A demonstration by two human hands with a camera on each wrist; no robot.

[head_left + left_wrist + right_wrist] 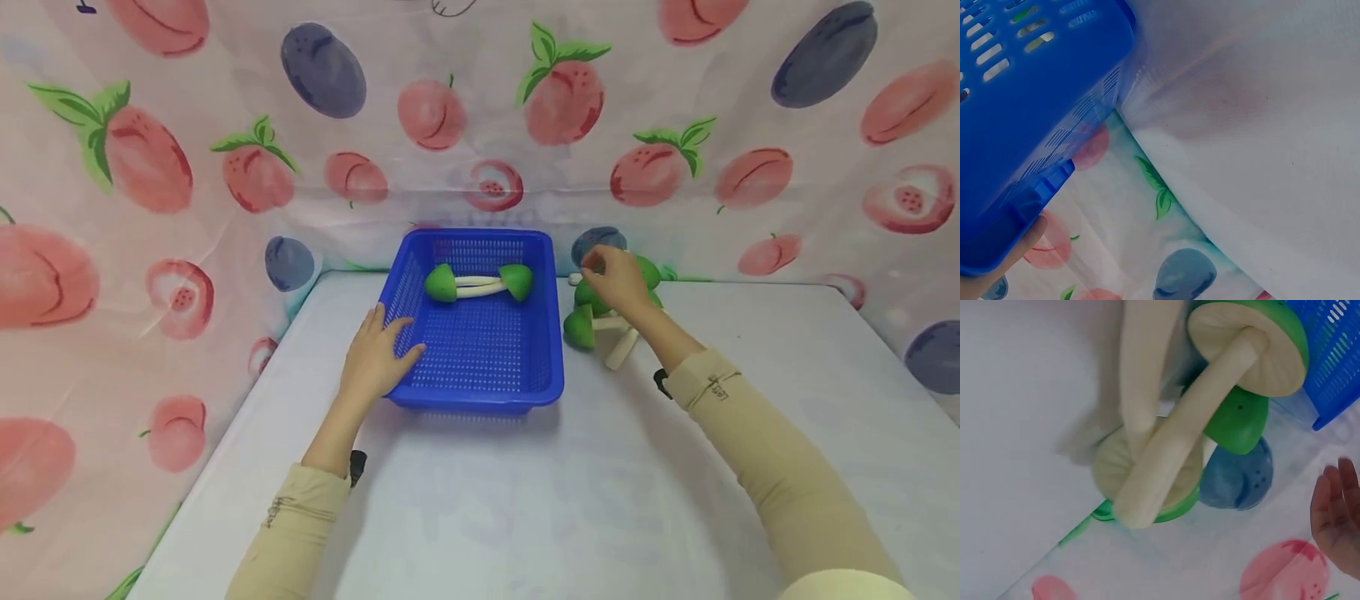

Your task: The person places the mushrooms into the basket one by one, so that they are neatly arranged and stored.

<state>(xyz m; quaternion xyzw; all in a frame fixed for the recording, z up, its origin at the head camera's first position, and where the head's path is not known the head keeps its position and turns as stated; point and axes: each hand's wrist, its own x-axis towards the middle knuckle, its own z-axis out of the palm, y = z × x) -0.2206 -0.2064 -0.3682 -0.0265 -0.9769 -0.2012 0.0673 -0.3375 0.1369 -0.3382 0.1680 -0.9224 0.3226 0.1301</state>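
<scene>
A blue plastic basket (pixel 480 398) stands on the table, with two toy mushrooms (pixel 516 282) with green caps and pale stems lying in its far part. My left hand (pixel 375 354) rests at the basket's left rim, its fingers spread and thumb over the edge. In the left wrist view, a finger (pixel 1036 234) touches the rim. To the right of the basket lies a pile of similar toy mushrooms (pixel 579 327). My right hand (pixel 618 279) is over this pile, fingers loosely bent and holding nothing. The right wrist view shows crossed stems (pixel 1175 440) apart from the fingers.
A white cloth covers the table (pixel 480 500). Behind and to the left hangs a fruit-print curtain (pixel 480 75), close to the basket's far side and the mushroom pile. Dark straps (pixel 358 467) circle both wrists.
</scene>
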